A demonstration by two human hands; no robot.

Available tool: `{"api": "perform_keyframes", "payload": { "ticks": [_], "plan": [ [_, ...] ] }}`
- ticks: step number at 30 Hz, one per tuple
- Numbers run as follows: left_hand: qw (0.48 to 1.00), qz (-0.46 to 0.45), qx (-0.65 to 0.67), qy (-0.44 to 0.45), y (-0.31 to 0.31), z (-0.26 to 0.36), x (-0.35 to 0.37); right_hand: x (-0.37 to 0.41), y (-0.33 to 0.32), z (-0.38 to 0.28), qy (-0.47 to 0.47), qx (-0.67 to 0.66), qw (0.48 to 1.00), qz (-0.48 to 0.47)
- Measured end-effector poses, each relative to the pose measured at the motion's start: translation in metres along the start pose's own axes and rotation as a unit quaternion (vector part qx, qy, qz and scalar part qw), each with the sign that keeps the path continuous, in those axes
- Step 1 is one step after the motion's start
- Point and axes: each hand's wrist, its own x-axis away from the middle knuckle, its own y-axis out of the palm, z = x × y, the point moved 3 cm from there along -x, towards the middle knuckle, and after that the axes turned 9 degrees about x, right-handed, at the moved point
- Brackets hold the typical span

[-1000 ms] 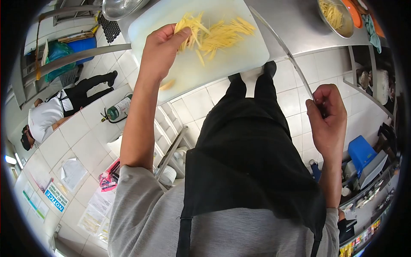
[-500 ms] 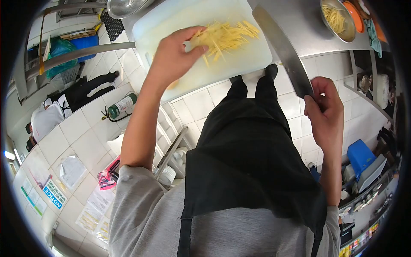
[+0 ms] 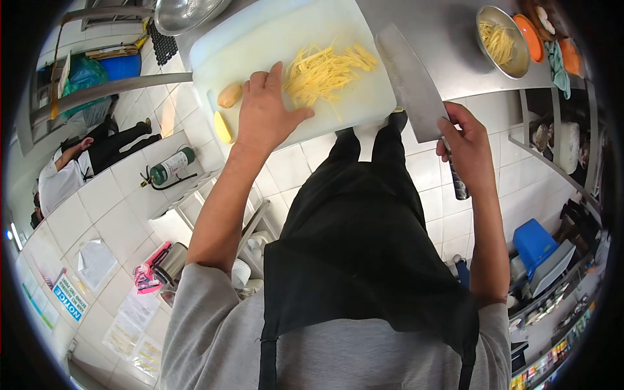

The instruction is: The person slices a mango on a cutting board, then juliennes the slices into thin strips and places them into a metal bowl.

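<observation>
A loose heap of thin yellow julienne strips [image 3: 325, 73] lies on the white cutting board [image 3: 260, 36]. My left hand [image 3: 268, 116] rests at the heap's left side, fingers spread, holding nothing. To its left on the board are a brown-skinned lump [image 3: 229, 95], perhaps a potato or ginger piece, and a cut wedge [image 3: 222, 127] with yellow flesh. My right hand [image 3: 467, 138] grips a cleaver [image 3: 411, 84] by its dark handle. The broad blade points away from me, just beyond the board's right edge.
On the steel counter [image 3: 442, 32], a metal bowl [image 3: 482, 49] of yellow strips stands at right, near an orange lid-like disc [image 3: 528, 38] and a green cloth [image 3: 558, 68]. Another metal bowl [image 3: 185, 14] sits at upper left. A person [image 3: 65, 172] is off to the left.
My left hand has left the strips and moved down-left, its fingers opening out. The lump and wedge now show. The cleaver has turned, showing its broad face and more handle.
</observation>
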Motion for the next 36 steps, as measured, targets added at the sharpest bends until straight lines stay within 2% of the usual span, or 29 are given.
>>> {"api": "perform_keyframes", "payload": {
  "ticks": [2,5,6,9,12,13,16,19,22,23,24,26,27,30,33,36],
  "plan": [
    [1.000,-0.020,0.022,-0.008,0.002,0.000,-0.004,-0.006,0.001,0.003,0.009,-0.008,1.000,-0.015],
    [0.998,-0.016,0.037,0.058,0.012,0.000,-0.013,-0.010,0.002,0.000,0.004,-0.007,1.000,-0.024],
    [0.998,0.010,0.035,0.057,0.010,0.004,-0.012,-0.009,0.001,-0.001,0.001,-0.005,1.000,-0.023],
    [0.993,0.095,0.021,0.072,-0.004,0.026,-0.009,-0.008,-0.010,-0.016,-0.051,0.031,0.998,0.006],
    [0.981,0.096,0.054,0.157,-0.008,0.055,0.004,-0.003,-0.022,-0.047,-0.208,0.194,0.956,0.067],
    [0.974,0.102,0.083,0.185,0.002,0.063,0.006,0.002,-0.024,-0.061,-0.219,0.216,0.948,0.081],
    [0.953,0.031,0.083,0.289,0.035,0.109,0.013,0.009,-0.025,-0.078,-0.288,0.228,0.924,0.106],
    [0.945,0.002,0.031,0.327,0.075,0.137,0.000,0.015,-0.028,-0.090,-0.293,0.243,0.919,0.102],
    [0.939,-0.118,-0.100,0.307,0.111,0.142,-0.023,0.022,-0.030,-0.090,-0.285,0.264,0.916,0.104],
    [0.937,-0.152,-0.076,0.304,0.116,0.140,-0.028,0.024,-0.029,-0.085,-0.311,0.277,0.901,0.122],
    [0.948,-0.082,-0.029,0.308,0.121,0.141,-0.033,0.027,-0.029,-0.083,-0.343,0.310,0.875,0.140],
    [0.945,0.055,0.068,0.314,0.130,0.146,-0.038,0.035,-0.030,-0.084,-0.351,0.345,0.859,0.141],
    [0.926,0.064,0.082,0.362,0.119,0.145,-0.034,0.037,-0.031,-0.085,-0.365,0.354,0.850,0.138],
    [0.946,-0.007,0.172,0.275,0.098,0.140,-0.031,0.039,-0.032,-0.085,-0.389,0.360,0.834,0.156],
    [0.946,0.092,0.156,0.268,0.041,0.103,0.003,0.033,-0.033,-0.091,-0.353,0.320,0.867,0.146],
    [0.962,0.153,0.188,0.123,0.010,0.047,0.022,0.008,-0.033,-0.082,-0.293,0.250,0.919,0.082]
  ]
}}
